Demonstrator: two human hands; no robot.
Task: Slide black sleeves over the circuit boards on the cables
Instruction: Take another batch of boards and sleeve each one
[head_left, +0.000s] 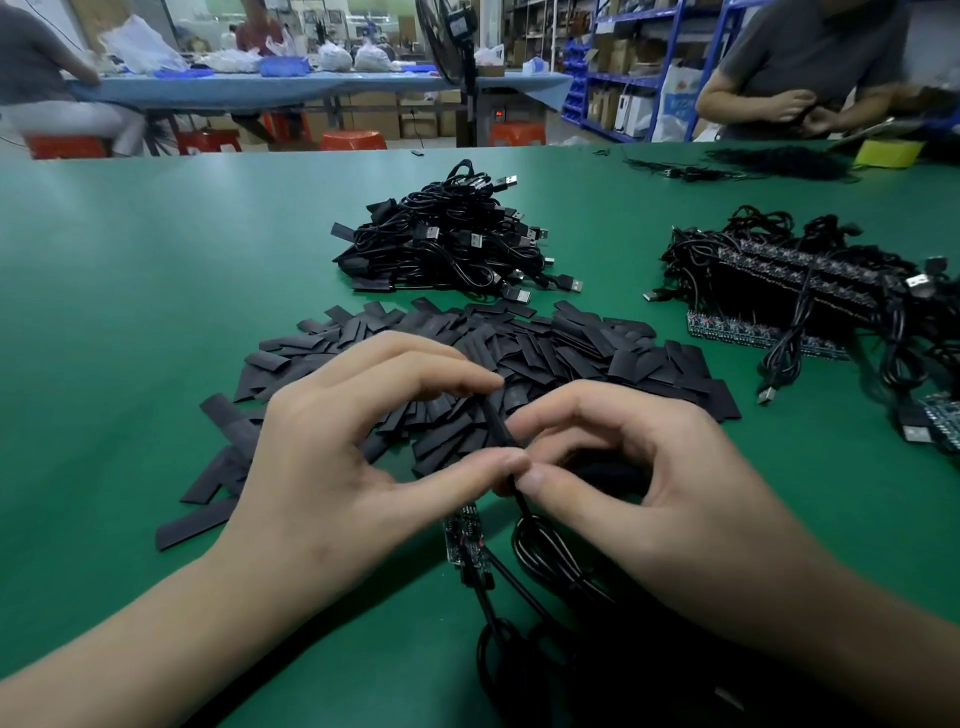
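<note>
— Sleeves (519, 353) are heaped near centre: why?
— Short reach is allowed. One sleeve (496, 426), judged edge-on, is pinched end to end by the left grip (332, 457) and clamped alongside by the right grip (649, 483), so the cable (558, 569) can be threaded.
— And the circuit board (465, 543)?
— Bare, it is laid on the counter (130, 312) just below the thumbs. Finished cables (452, 234) are stacked far, unsleeved boards (805, 291) right.
— Writing?
— None can be read.

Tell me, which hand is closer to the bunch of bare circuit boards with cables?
Right. Both pinch one cable, but the right hand sits just near-left of the bare circuit boards. The left hand is farther left, over the loose sleeves, with the right hand between.
</note>
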